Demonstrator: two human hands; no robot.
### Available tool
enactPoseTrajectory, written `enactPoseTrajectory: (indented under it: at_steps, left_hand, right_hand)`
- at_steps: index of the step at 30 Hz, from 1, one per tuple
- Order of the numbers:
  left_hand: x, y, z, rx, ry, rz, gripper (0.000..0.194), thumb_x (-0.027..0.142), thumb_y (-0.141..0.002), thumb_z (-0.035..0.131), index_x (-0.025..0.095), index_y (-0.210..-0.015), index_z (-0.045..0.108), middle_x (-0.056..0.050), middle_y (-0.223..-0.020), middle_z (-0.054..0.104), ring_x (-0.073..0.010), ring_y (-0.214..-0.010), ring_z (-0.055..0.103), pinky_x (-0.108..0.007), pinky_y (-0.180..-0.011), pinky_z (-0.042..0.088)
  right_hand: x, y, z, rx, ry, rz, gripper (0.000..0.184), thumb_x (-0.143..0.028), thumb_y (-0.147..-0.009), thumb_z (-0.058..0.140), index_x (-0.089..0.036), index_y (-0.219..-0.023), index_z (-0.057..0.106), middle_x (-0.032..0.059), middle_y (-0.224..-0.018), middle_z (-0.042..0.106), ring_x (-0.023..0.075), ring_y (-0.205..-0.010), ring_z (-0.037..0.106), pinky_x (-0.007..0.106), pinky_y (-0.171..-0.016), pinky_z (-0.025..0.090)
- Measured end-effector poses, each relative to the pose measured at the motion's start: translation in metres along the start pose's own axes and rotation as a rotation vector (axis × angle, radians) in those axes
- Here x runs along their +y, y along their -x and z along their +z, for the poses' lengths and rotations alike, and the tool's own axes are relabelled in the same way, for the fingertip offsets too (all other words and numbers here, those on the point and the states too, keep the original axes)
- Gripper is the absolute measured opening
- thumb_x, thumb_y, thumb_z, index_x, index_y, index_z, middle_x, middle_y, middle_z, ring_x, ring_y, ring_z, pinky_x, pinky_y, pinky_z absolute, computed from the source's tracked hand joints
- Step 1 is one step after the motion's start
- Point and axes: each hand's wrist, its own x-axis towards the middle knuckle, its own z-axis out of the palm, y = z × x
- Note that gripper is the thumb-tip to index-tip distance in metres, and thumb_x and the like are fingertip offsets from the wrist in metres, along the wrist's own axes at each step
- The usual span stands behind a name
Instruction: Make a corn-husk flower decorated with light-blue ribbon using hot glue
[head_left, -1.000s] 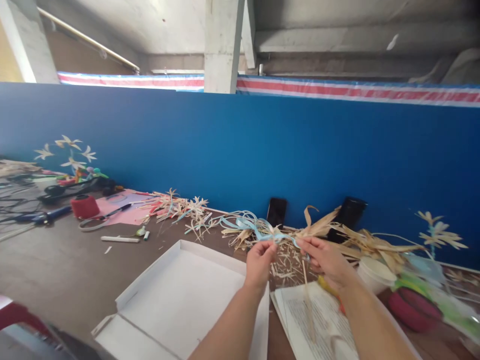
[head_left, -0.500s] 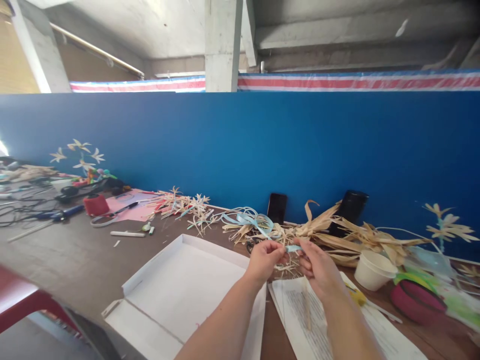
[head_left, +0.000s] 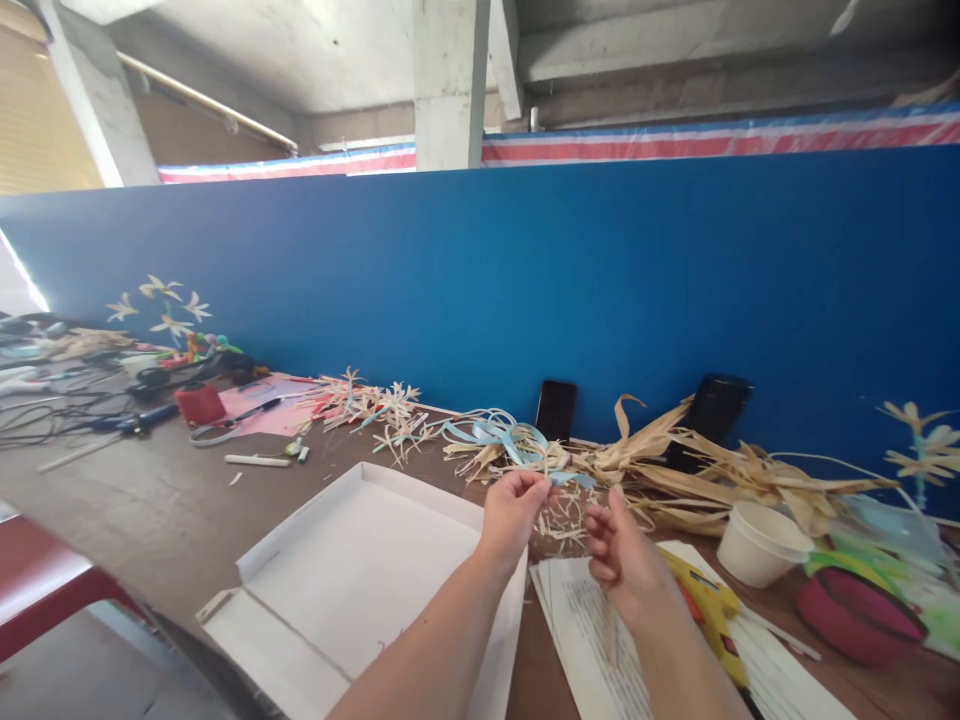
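Between thumb and fingers, my left hand (head_left: pixel 512 520) pinches a short strip of light blue ribbon (head_left: pixel 576 479), whose free end points right. My right hand (head_left: pixel 628 560) is off the strip, just right of it, with fingers loosely bent, apart and nothing seen in them. Behind both hands lie a tangle of light blue ribbon (head_left: pixel 499 432), thin pale trimmings (head_left: pixel 559 525) and dried husk leaves (head_left: pixel 637 440). Below my right hand are printed sheets (head_left: pixel 574 610) with a thin stick on them. A yellow glue gun (head_left: pixel 705 605), partly hidden by my right forearm, rests beside it.
An open white box (head_left: pixel 360 560) is left of my left arm. A white cup (head_left: pixel 763 545) and a pink bowl (head_left: pixel 859 615) stand at right. Two dark phones (head_left: pixel 556 410) lean against the blue partition (head_left: pixel 450 290). Small husk flowers (head_left: pixel 397 400) and a red spool (head_left: pixel 200 403) lie leftward.
My right hand has let go of the blue strip and moved slightly down and right. The left hand keeps its pinch. More of the glue gun shows.
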Motion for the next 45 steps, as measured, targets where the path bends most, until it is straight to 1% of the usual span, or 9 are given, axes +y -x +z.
enactPoseTrajectory:
  at_steps: [4, 8, 14, 18, 25, 32, 35, 38, 45]
  left_hand:
    - [0.0, 0.002, 0.001, -0.042, -0.072, 0.024, 0.025, 0.034, -0.064, 0.071, 0.012, -0.072, 0.062, -0.003, -0.069, 0.065, -0.0119, -0.066, 0.059, -0.023, -0.068, 0.044]
    - [-0.001, 0.007, 0.004, -0.11, -0.154, 0.029, 0.025, 0.035, -0.067, 0.069, 0.012, -0.074, 0.062, -0.003, -0.067, 0.065, -0.011, -0.063, 0.057, -0.022, -0.063, 0.042]
    - [-0.005, 0.011, 0.006, -0.14, -0.201, 0.002, 0.026, 0.037, -0.066, 0.069, 0.013, -0.074, 0.062, -0.004, -0.068, 0.065, -0.0127, -0.065, 0.059, -0.024, -0.066, 0.044]
    - [-0.001, 0.013, 0.007, -0.148, -0.145, -0.07, 0.029, 0.038, -0.064, 0.071, 0.012, -0.074, 0.063, -0.005, -0.073, 0.066, -0.0135, -0.067, 0.06, -0.026, -0.065, 0.049]
    - [0.012, 0.016, 0.007, -0.087, -0.081, -0.074, 0.032, 0.039, -0.064, 0.072, 0.011, -0.079, 0.066, -0.009, -0.096, 0.065, -0.0112, -0.07, 0.058, -0.02, -0.055, 0.05]
    - [0.012, 0.022, 0.011, -0.149, -0.042, -0.114, 0.031, 0.037, -0.062, 0.074, 0.011, -0.076, 0.064, -0.011, -0.113, 0.06, -0.0162, -0.079, 0.062, -0.021, -0.054, 0.05]
    - [0.011, 0.021, 0.012, -0.141, -0.054, -0.141, 0.032, 0.037, -0.061, 0.075, 0.011, -0.075, 0.063, -0.01, -0.097, 0.065, -0.0178, -0.079, 0.063, -0.023, -0.057, 0.051]
    - [0.009, 0.018, 0.01, -0.125, -0.088, -0.135, 0.03, 0.036, -0.061, 0.074, 0.011, -0.074, 0.063, -0.006, -0.076, 0.065, -0.0156, -0.073, 0.061, -0.025, -0.065, 0.05]
    - [0.002, 0.014, 0.006, -0.123, -0.071, -0.065, 0.027, 0.035, -0.064, 0.072, 0.011, -0.074, 0.062, -0.004, -0.072, 0.064, -0.0122, -0.066, 0.058, -0.028, -0.071, 0.047]
  right_hand:
    - [0.0, 0.002, -0.002, -0.017, 0.08, -0.113, 0.043, -0.057, -0.066, 0.066, -0.015, -0.071, 0.062, -0.0067, -0.057, 0.04, 0.0004, -0.04, 0.027, 0.011, -0.03, 0.017]
    - [-0.004, 0.008, 0.004, -0.059, 0.042, -0.175, 0.037, -0.048, -0.062, 0.073, -0.017, -0.082, 0.066, -0.0053, -0.061, 0.048, 0.0021, -0.043, 0.031, 0.012, -0.032, 0.021]
    - [-0.008, 0.009, 0.008, 0.024, -0.066, -0.267, 0.033, -0.027, -0.052, 0.082, -0.018, -0.08, 0.066, -0.0061, -0.057, 0.05, 0.0034, -0.046, 0.036, 0.012, -0.033, 0.022]
    - [-0.007, 0.008, 0.004, 0.001, -0.066, -0.299, 0.029, -0.027, -0.056, 0.079, -0.018, -0.079, 0.065, -0.0061, -0.054, 0.049, 0.0036, -0.046, 0.038, 0.012, -0.033, 0.022]
    - [-0.007, 0.01, 0.003, -0.011, -0.039, -0.34, 0.027, -0.025, -0.058, 0.078, -0.019, -0.08, 0.064, -0.0064, -0.057, 0.05, 0.0026, -0.044, 0.037, 0.012, -0.034, 0.023]
    - [-0.005, 0.015, 0.008, -0.048, 0.024, -0.255, 0.031, -0.03, -0.057, 0.078, -0.02, -0.083, 0.064, -0.0058, -0.059, 0.056, 0.0026, -0.042, 0.039, 0.013, -0.033, 0.023]
    - [-0.005, 0.017, 0.01, -0.069, 0.075, -0.236, 0.033, -0.032, -0.058, 0.078, -0.019, -0.085, 0.065, -0.0048, -0.058, 0.057, 0.0027, -0.041, 0.039, 0.014, -0.033, 0.021]
    - [-0.004, 0.016, 0.009, -0.058, 0.095, -0.246, 0.034, -0.032, -0.058, 0.078, -0.019, -0.087, 0.065, -0.0052, -0.056, 0.055, 0.0029, -0.042, 0.038, 0.013, -0.033, 0.021]
    - [-0.002, 0.012, 0.005, -0.022, 0.095, -0.275, 0.035, -0.033, -0.057, 0.079, -0.019, -0.086, 0.064, -0.0066, -0.052, 0.049, 0.0036, -0.043, 0.036, 0.013, -0.034, 0.021]
